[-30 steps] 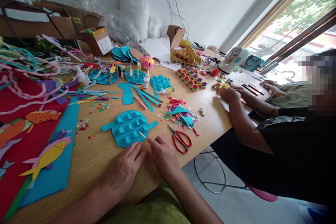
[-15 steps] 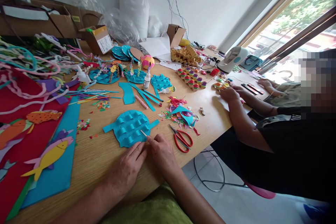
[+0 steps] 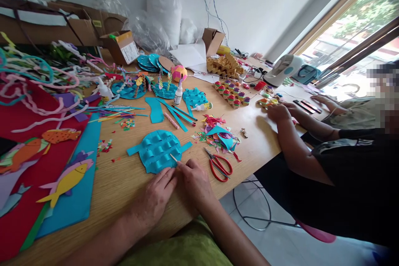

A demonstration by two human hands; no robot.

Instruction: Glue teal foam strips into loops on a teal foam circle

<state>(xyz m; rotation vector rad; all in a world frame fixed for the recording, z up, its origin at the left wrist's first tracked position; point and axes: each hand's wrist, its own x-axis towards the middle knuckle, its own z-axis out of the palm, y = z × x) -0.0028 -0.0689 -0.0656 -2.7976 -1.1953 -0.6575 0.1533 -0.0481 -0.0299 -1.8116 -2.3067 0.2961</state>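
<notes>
A round woven blue paper piece [image 3: 157, 149] with side tabs lies on the wooden table [image 3: 124, 183] in front of me. My left hand [image 3: 154, 199] rests flat on the table with its fingertips touching the piece's near edge. My right hand [image 3: 193, 181] is closed, pinching a thin wooden stick [image 3: 173, 158] whose tip lies on the piece's near right edge. Red-handled scissors [image 3: 220, 166] lie just right of my right hand.
Coloured paper scraps [image 3: 218, 133], blue strips [image 3: 174, 116], a glue bottle [image 3: 178, 93] and more blue discs lie farther back. Red and blue sheets with paper fish [image 3: 67, 181] fill the left. A person in black [image 3: 343, 183] sits at right, hands near small coloured cups [image 3: 230, 93].
The view has shifted slightly, so everything sits a little to the right. My hands stay at the blue piece's near edge, with the stick tip barely moved.
</notes>
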